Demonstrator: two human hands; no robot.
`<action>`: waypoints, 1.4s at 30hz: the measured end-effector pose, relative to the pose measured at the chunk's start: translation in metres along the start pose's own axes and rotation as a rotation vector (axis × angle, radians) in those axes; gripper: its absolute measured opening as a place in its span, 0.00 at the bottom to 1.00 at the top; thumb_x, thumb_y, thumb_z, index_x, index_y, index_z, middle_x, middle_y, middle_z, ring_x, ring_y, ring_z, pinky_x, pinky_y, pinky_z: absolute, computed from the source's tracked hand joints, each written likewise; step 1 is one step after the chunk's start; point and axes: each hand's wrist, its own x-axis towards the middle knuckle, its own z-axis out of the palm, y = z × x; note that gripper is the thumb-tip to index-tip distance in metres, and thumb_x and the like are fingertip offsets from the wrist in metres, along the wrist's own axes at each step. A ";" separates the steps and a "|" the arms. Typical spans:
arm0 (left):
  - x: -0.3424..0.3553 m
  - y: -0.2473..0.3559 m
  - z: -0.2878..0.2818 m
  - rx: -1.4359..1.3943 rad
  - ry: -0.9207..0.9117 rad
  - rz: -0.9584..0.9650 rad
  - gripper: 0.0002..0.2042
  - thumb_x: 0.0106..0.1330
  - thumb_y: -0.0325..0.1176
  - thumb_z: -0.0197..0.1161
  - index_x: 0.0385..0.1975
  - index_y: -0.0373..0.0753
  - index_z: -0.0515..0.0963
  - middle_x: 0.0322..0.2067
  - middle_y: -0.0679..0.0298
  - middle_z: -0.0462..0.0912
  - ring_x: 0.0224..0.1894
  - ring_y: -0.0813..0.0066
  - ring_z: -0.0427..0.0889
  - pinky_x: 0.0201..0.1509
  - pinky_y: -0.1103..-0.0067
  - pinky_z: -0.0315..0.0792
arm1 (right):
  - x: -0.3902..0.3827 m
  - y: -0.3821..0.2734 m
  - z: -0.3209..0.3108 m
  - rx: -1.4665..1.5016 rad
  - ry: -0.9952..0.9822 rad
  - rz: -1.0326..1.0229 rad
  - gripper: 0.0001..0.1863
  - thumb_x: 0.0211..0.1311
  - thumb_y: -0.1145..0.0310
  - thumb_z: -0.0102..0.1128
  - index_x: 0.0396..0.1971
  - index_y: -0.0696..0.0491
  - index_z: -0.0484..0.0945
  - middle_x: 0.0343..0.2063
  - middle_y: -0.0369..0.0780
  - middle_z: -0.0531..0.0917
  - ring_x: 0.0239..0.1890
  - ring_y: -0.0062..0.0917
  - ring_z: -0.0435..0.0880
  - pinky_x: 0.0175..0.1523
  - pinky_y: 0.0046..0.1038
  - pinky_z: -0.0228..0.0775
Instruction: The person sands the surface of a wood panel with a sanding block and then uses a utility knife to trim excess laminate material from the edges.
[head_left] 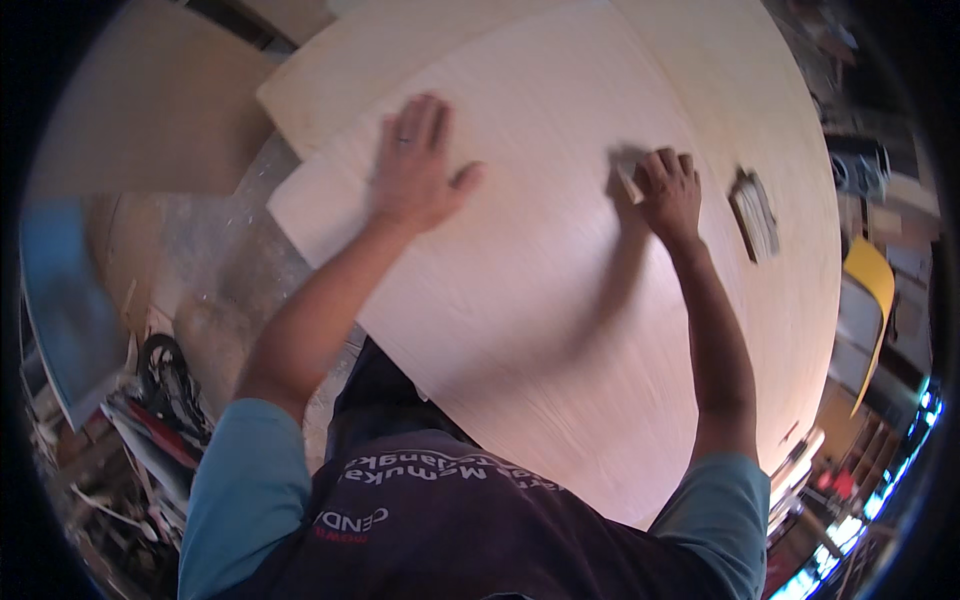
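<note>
My left hand (420, 165), slightly blurred, lies with fingers extended and thumb out on a large pale wood-grain sheet (520, 300), near its upper left side. Farther right, over the same sheet, my right hand (668, 195) has its fingers curled round a small, light, thin thing (630, 186) that I cannot make out, and its shadow falls down across the sheet. A short stack of narrow wooden strips (752, 213) lies just right of that hand, on a larger pale board (790, 300) beneath the sheet.
A brown board (150, 120) is at the upper left, above concrete floor (240, 250). A blue panel (65, 290) and a motorbike (165, 390) stand at the left. A curved yellow panel (870, 290) and assorted clutter border the right side.
</note>
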 end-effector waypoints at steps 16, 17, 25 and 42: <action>-0.012 -0.021 0.009 -0.161 0.180 -0.013 0.41 0.69 0.58 0.62 0.73 0.32 0.67 0.76 0.52 0.62 0.81 0.55 0.54 0.83 0.50 0.43 | 0.122 -0.151 0.024 -0.067 0.063 -0.057 0.09 0.67 0.68 0.62 0.46 0.45 0.79 0.50 0.40 0.82 0.57 0.45 0.80 0.55 0.49 0.77; -0.013 -0.027 0.010 -0.147 0.179 0.020 0.40 0.69 0.58 0.62 0.72 0.33 0.69 0.76 0.52 0.63 0.81 0.56 0.55 0.82 0.48 0.43 | 0.081 -0.144 0.016 -0.077 0.000 -0.011 0.10 0.65 0.65 0.64 0.46 0.45 0.80 0.50 0.39 0.83 0.56 0.44 0.80 0.55 0.49 0.76; -0.195 -0.061 -0.012 -0.090 0.379 -0.313 0.39 0.63 0.59 0.70 0.67 0.37 0.75 0.74 0.46 0.63 0.78 0.53 0.61 0.77 0.36 0.40 | -0.372 -0.101 -0.068 -0.076 -0.160 0.091 0.09 0.67 0.69 0.64 0.44 0.53 0.80 0.41 0.45 0.80 0.47 0.44 0.77 0.53 0.47 0.69; -0.226 -0.068 -0.003 -1.591 -0.106 -1.030 0.14 0.74 0.40 0.69 0.48 0.36 0.86 0.35 0.67 0.88 0.32 0.82 0.84 0.32 0.83 0.75 | -0.033 -0.213 -0.011 -0.043 -0.094 -0.124 0.12 0.57 0.68 0.65 0.42 0.45 0.79 0.45 0.37 0.80 0.51 0.40 0.78 0.50 0.46 0.73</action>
